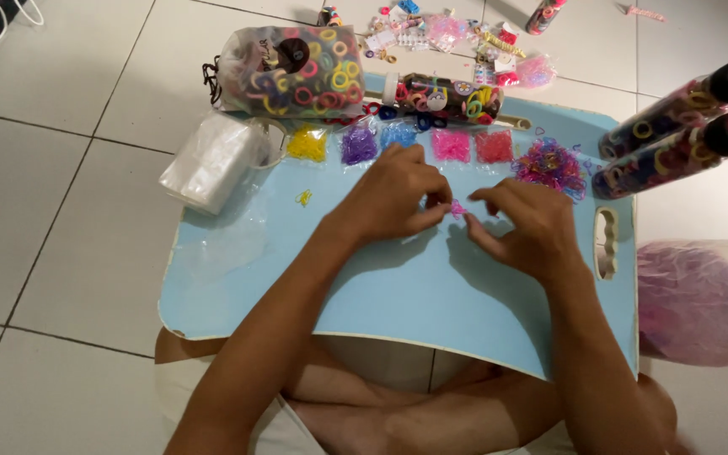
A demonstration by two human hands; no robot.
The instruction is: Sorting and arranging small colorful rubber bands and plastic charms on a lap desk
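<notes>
My left hand [398,198] and my right hand [520,223] meet over the middle of a light blue lap table [297,278]. Between their fingertips they pinch a few tiny pink rubber bands [457,207]. Beyond the hands a row of small sorted piles lies on the table: yellow [307,143], purple [358,145], blue [398,133], pink [451,145] and red [494,146]. A mixed heap of coloured bands [549,164] lies to the right of the row. One stray yellow band [303,198] sits alone at the left.
A clear bag of larger coloured hair ties [292,72] and a stack of clear plastic bags [212,160] sit at the far left. A tube of ties [448,93] lies behind the piles. Two black-capped tubes [684,126] rest at right, a pink bag [701,299] below them.
</notes>
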